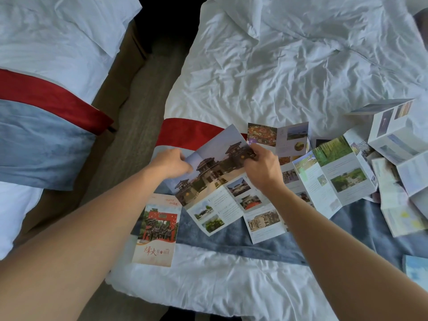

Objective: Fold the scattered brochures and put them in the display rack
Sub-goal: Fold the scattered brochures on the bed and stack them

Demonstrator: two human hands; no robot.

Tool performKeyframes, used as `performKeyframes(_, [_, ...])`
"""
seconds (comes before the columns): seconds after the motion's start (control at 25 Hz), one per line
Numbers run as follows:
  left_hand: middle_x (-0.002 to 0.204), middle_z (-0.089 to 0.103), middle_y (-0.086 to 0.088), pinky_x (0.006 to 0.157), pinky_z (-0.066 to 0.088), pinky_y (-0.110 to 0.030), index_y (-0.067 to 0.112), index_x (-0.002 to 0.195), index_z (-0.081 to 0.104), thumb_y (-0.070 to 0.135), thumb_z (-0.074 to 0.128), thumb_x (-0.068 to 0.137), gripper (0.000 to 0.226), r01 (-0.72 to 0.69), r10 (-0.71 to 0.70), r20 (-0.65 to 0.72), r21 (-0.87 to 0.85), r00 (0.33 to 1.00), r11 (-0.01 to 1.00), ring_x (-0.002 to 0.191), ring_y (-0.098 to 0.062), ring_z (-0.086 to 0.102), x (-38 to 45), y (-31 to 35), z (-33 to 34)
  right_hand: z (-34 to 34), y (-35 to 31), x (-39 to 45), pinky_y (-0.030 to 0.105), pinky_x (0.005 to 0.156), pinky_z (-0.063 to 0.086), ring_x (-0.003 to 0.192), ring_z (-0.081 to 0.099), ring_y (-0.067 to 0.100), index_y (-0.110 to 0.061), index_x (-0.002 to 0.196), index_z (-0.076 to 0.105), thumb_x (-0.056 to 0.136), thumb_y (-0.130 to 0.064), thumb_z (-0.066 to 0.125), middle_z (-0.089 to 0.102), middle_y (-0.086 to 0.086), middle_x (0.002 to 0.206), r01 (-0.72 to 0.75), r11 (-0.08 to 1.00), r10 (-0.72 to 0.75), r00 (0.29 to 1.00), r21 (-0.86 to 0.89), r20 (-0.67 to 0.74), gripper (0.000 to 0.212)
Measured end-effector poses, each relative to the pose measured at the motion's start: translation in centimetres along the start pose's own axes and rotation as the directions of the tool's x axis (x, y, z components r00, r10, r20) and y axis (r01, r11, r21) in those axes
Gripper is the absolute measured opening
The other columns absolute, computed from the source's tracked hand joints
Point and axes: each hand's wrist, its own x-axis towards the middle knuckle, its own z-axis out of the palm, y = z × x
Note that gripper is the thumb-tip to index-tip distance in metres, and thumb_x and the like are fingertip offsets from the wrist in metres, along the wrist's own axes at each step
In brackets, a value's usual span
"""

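— Brochure (217,179) with the temple photos lies half unfolded on the bed (289,72); my left hand (172,164) and right hand (261,169) pinch its top panel.

— Risk?

— Soft bedding may skew the crease. No rack in view.

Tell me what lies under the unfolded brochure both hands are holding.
Under the unfolded brochure show the blue bed runner, its red band and other open brochures. Whatever lies directly beneath its middle is covered.
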Motion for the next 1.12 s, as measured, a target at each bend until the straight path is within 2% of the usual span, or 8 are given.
performKeyframes(0.08, [0.075,0.056,-0.011,0.06,0.04,-0.032,0.017,0.088,0.063,0.036,0.066,0.085,0.019,0.03,-0.029,0.066,-0.008,0.997,1.0,0.073,-0.022,0.056,0.0,-0.1,0.1,0.0,0.1,0.3,0.036,0.056,0.053,0.065,0.062,0.027,-0.026,0.093,0.065,0.079,-0.016,0.049,0.067,-0.001,0.072,0.013,0.998,-0.014,0.999,-0.054,-0.029,0.023])
performKeyframes(0.16, [0.091,0.062,-0.015,0.066,0.046,-0.034,0.01,0.106,0.066,0.038,0.067,0.086,0.034,0.057,-0.049,0.096,-0.082,0.994,0.995,0.085,-0.027,0.063,0.0,0.4,0.0,0.4,0.1,0.2,0.03,0.048,0.046,0.059,0.059,0.026,-0.03,0.095,0.063,0.081,-0.014,0.049,0.062,-0.003,0.066,0.046,0.989,-0.053,0.997,-0.138,-0.049,0.025])
performKeyframes(0.32, [0.093,0.072,-0.005,0.081,0.05,-0.035,0.007,0.109,0.064,0.045,0.05,0.093,0.044,0.122,-0.012,0.183,-0.604,0.983,0.788,0.091,-0.026,0.068,-0.4,2.6,-1.3,1.7,-0.2,0.0,0.027,0.044,0.045,0.056,0.058,0.016,-0.035,0.115,0.06,0.083,-0.006,0.049,0.065,-0.007,0.072,0.083,0.981,-0.084,0.996,-0.175,0.001,0.045])
performKeyframes(0.4, [0.098,0.076,-0.005,0.086,0.054,-0.038,0.013,0.117,0.064,0.028,0.038,0.094,0.037,0.076,0.09,0.179,-0.747,0.98,0.66,0.097,-0.025,0.071,-0.5,3.5,-1.5,1.9,-0.6,0.2,0.026,0.046,0.045,0.063,0.061,0.013,-0.033,0.115,0.06,0.081,0.0,0.048,0.067,-0.007,0.079,0.049,0.995,-0.046,0.998,-0.088,0.035,0.049])
performKeyframes(0.52, [0.13,0.059,0.0,0.083,0.047,-0.026,0.022,0.135,0.052,0.02,0.063,0.084,0.052,-0.05,0.003,-0.081,-0.58,0.997,0.813,0.116,-0.021,0.056,-0.3,3.9,-0.8,1.6,-1.1,0.3,0.027,0.052,0.054,0.073,0.069,0.012,-0.037,0.103,0.062,0.086,0.003,0.049,0.072,-0.009,0.088,-0.059,0.975,0.042,0.996,0.212,0.084,0.046])
performKeyframes(0.6, [0.141,0.047,-0.005,0.093,0.043,-0.03,0.019,0.145,0.038,0.029,0.076,0.077,0.079,0.06,-0.111,-0.057,-0.564,0.992,0.824,0.123,-0.025,0.05,0.0,3.3,-0.2,1.4,-1.2,0.4,0.031,0.059,0.06,0.078,0.074,0.015,-0.032,0.106,0.066,0.089,0.005,0.049,0.077,-0.003,0.094,-0.171,0.897,0.117,0.981,0.408,0.153,0.045])
performKeyframes(0.88, [0.104,0.072,-0.001,0.091,0.052,-0.042,0.023,0.101,0.063,0.024,0.07,0.086,0.017,0.122,-0.054,0.115,-0.742,0.992,0.659,0.098,-0.018,0.066,0.6,2.1,1.1,1.2,-0.7,0.4,0.024,0.053,0.054,0.079,0.075,0.017,-0.025,0.098,0.074,0.093,0.002,0.035,0.078,0.004,0.094,-0.348,0.713,0.217,0.935,0.608,0.28,0.048])
performKeyframes(1.12, [0.098,0.075,-0.01,0.088,0.057,-0.046,0.016,0.092,0.061,0.014,0.065,0.092,0.005,0.037,0.01,0.056,-0.776,0.998,0.63,0.088,-0.026,0.073,0.4,2.9,1.8,1.6,-0.4,0.1,0.048,0.098,0.051,0.109,0.064,0.02,-0.03,0.117,0.066,0.089,-0.057,0.039,0.07,0.002,0.119,-0.303,0.809,0.255,0.953,0.504,0.163,0.047])
